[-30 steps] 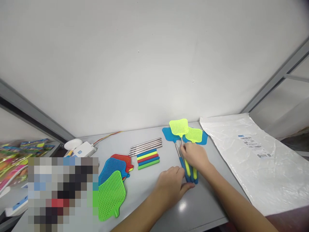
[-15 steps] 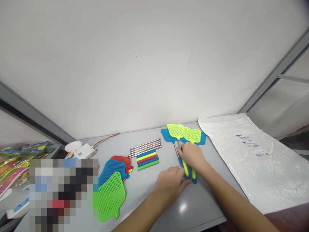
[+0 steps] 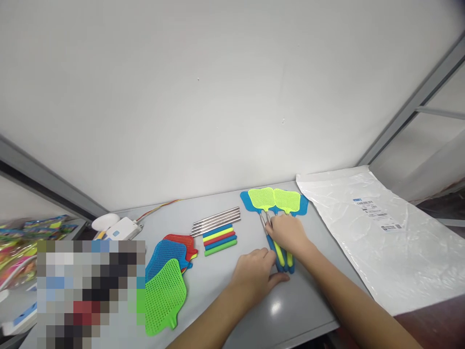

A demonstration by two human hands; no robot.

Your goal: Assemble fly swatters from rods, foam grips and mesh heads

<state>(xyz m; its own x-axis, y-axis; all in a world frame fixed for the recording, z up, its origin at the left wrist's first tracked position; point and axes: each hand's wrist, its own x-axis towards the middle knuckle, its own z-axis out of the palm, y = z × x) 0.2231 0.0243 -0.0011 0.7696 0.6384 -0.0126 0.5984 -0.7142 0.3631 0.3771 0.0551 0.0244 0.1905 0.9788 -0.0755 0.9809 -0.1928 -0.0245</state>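
Note:
My right hand is closed around the metal shafts of several fly swatters bunched on the table. Two of them have yellow heads, which lie over blue heads. Their blue and yellow handles point toward me. At the left of these handles is my left hand, its fingers bent against the outer blue handle and its thumb stretched out below the handle ends. Left of the hands lie loose metal rods and a row of coloured handle tubes.
Loose swatter heads lie at the left, a green one in front of blue and red ones. A white plastic mailer covers the right side. A white device with wires and packaged items are at far left.
The swatter handles lie closer together with their ends more even. My left thumb sits slightly clear of the handle ends. The view has shifted a little.

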